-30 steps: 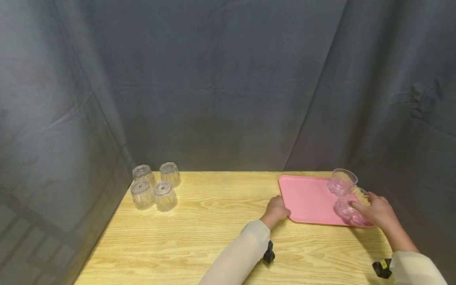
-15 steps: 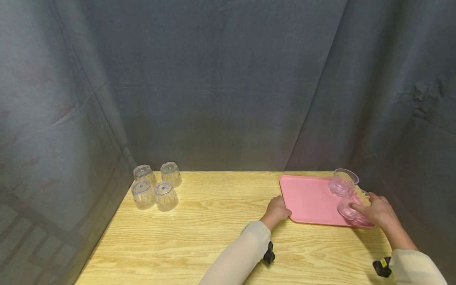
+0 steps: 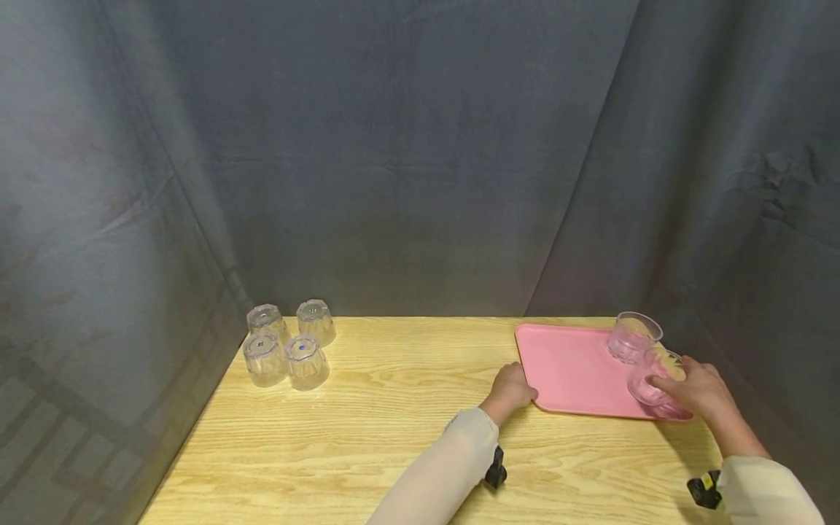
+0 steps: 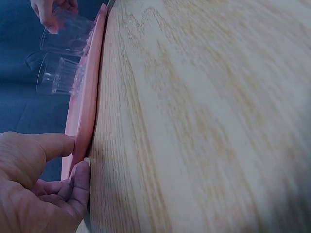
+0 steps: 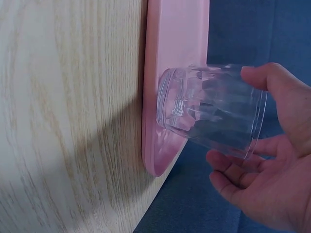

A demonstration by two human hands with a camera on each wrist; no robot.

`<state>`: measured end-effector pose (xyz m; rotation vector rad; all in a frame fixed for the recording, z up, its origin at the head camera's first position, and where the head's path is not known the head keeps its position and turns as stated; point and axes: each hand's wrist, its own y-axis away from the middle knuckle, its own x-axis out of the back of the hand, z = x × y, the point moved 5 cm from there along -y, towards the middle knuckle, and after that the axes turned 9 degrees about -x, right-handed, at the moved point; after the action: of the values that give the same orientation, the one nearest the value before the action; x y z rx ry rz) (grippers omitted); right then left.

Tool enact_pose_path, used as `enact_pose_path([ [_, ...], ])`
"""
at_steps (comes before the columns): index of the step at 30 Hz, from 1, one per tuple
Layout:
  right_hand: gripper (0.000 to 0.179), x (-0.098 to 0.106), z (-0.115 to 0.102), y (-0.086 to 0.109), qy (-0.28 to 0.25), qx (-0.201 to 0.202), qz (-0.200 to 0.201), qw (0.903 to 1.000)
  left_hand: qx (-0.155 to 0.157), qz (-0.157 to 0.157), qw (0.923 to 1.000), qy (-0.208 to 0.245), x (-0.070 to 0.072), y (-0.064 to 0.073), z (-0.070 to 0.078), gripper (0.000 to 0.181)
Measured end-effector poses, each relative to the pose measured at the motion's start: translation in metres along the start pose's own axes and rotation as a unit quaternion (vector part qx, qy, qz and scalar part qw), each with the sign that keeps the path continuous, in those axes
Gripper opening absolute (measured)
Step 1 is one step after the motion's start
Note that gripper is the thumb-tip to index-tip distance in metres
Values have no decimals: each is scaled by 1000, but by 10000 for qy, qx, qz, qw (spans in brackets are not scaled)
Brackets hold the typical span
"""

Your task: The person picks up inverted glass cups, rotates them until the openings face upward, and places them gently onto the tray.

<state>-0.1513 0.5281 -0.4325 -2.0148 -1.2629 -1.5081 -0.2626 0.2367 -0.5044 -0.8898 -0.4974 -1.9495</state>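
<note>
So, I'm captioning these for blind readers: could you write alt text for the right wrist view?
A right hand holds a clear, faceted tumbler near its rim, base toward a pink, round-cornered tray. The tray lies on a pale wood-grain table, with dark blue cloth behind.

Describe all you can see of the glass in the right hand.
The glass looks clear, with faceted sides, a smooth round rim and a thick base. Mouth up and slightly tilted, it is held near the rim by the right hand, thumb opposite fingers. Its base is over the near right part of the pink tray; whether they touch is unclear.
</note>
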Motion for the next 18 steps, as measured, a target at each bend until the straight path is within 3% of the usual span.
enact_pose_path([
  [18,113,-5,-3,-3,-134,-205,83,9997,-46,49,10000,60,-1,-1,-2,25],
])
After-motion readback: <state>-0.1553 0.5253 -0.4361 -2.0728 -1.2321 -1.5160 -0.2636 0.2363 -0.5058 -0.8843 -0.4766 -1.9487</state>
